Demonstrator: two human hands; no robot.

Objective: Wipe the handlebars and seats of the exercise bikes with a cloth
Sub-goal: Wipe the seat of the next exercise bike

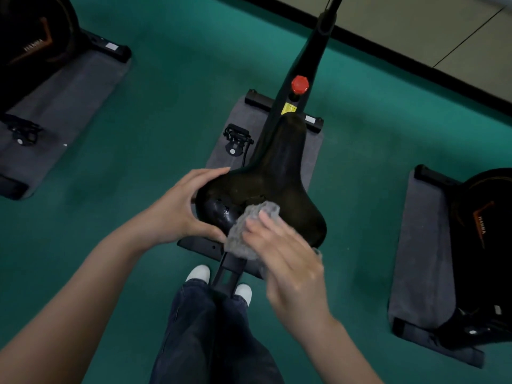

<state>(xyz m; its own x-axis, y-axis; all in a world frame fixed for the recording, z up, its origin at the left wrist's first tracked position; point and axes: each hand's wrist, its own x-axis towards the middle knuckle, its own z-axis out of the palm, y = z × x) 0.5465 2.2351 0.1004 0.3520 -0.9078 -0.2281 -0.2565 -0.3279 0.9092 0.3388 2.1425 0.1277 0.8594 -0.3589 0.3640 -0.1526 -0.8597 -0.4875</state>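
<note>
Pressing cloth (pixel 243 231) to seat (pixel 277 173), right hand (pixel 288 261); left hand (pixel 180 209) gripping seat

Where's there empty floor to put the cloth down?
Bare green floor lies between the left mat and the middle mat, and again between the middle mat and the right mat. It is crowded behind the seat: the left hand holds its edge, the right hand presses the cloth on it, and shoes stand below.
</note>
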